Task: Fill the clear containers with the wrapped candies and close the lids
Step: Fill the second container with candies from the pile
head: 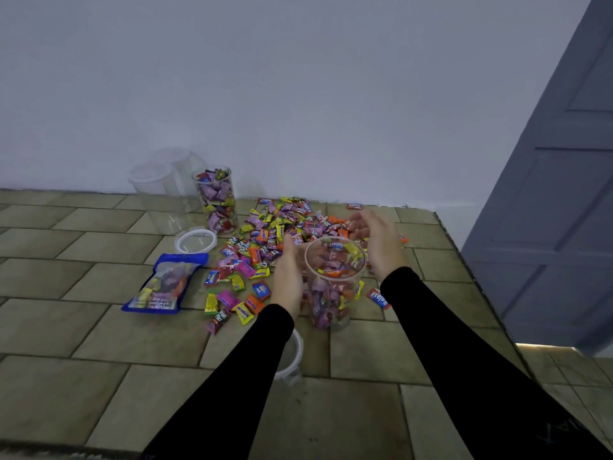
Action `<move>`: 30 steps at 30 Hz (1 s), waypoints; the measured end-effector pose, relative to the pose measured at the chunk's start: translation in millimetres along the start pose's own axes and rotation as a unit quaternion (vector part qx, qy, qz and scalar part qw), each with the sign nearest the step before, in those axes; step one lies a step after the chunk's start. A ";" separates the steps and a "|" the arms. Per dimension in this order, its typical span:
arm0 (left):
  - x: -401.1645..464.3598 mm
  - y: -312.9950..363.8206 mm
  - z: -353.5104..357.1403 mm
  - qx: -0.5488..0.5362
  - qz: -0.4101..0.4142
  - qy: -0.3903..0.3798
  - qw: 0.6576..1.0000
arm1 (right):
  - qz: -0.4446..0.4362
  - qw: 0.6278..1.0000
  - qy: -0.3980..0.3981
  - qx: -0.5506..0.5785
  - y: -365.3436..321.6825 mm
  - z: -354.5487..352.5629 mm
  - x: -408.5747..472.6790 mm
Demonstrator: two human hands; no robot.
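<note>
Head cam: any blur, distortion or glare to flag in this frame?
Head view: right hand is motion-blurred, its fingers smeared; left hand is sharper. Wide-angle distortion bends the floor tile lines and tilts the door. Light is soft and dim, shadows faint. The empty clear containers almost vanish against the wall. No hard glare.

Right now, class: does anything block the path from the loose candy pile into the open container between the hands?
Nothing visible does. The near container has no lid on it, and the candy pile lies just behind it.
</note>
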State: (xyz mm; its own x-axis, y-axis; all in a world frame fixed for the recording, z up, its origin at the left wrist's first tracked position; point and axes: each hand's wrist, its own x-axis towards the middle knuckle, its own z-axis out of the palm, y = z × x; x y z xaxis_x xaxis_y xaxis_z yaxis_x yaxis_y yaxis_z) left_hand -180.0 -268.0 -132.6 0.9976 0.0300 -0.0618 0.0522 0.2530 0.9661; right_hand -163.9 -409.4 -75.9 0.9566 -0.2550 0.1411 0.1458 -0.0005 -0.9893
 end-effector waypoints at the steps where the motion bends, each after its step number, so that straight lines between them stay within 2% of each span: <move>1: 3.4 -3.3 -5.3 0.055 0.016 0.012 0.998 | 0.014 0.999 0.004 -0.030 9.5 -1.3 3.6; 3: 14.5 -13.9 -16.8 0.188 0.073 0.011 0.979 | 0.021 0.996 -0.017 -0.084 27.5 -4.3 9.5; 4: 21.5 -18.3 -23.7 0.288 0.105 -0.003 0.952 | 0.016 0.993 -0.042 -0.105 35.9 -5.2 10.9; 6: 30.8 -24.1 -34.2 0.519 0.128 -0.048 0.844 | -0.029 0.965 -0.097 -0.241 53.8 -8.9 13.7; 8: 39.0 -31.2 -40.2 0.654 0.129 -0.083 0.741 | -0.068 0.898 -0.133 -0.413 77.4 -11.3 20.9; 10: 40.7 -33.7 -39.0 0.710 0.103 -0.113 0.687 | -0.068 0.850 -0.164 -0.496 92.1 -9.5 27.9; 11: 40.8 -34.8 -38.0 0.729 0.096 -0.124 0.666 | -0.068 0.836 -0.184 -0.513 93.4 -7.0 27.1; 13: 44.2 -37.1 -37.8 0.763 0.095 -0.133 0.626 | -0.098 0.810 -0.174 -0.551 102.4 -2.1 33.2; 14: 46.8 -38.1 -38.2 0.777 0.103 -0.131 0.607 | -0.046 0.795 -0.217 -0.565 103.4 1.6 35.7; 15: 49.9 -37.1 -38.0 0.788 0.112 -0.126 0.592 | -0.021 0.776 -0.223 -0.589 112.5 3.9 43.4; 16: 52.6 -35.9 -37.5 0.795 0.116 -0.119 0.583 | -0.023 0.764 -0.213 -0.609 118.7 5.1 47.8; 17: 54.8 -33.5 -36.4 0.796 0.114 -0.114 0.583 | -0.031 0.735 -0.221 -0.640 116.0 7.3 44.1; 19: 60.9 -31.9 -35.2 0.782 0.097 -0.106 0.606 | -0.086 0.704 -0.230 -0.666 111.7 9.8 42.5; 23: 70.5 -36.5 -35.3 0.736 0.082 -0.069 0.668 | -0.115 0.728 -0.184 -0.650 108.0 17.9 45.3; 24: 72.9 -37.9 -34.8 0.731 0.084 -0.060 0.675 | -0.125 0.737 -0.181 -0.640 108.8 20.8 47.3; 30: 84.8 -41.5 -28.9 0.729 0.100 -0.022 0.677 | -0.161 0.746 -0.191 -0.617 109.0 26.1 58.1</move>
State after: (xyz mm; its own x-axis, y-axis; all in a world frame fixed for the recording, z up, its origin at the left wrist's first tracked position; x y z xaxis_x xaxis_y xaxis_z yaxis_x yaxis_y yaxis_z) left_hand -98.8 -248.0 -185.2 0.9901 -0.1134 0.0833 -0.1267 -0.9760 0.1772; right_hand -85.9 -399.1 -174.5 0.9588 0.2442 0.1451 0.2652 -0.9526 -0.1491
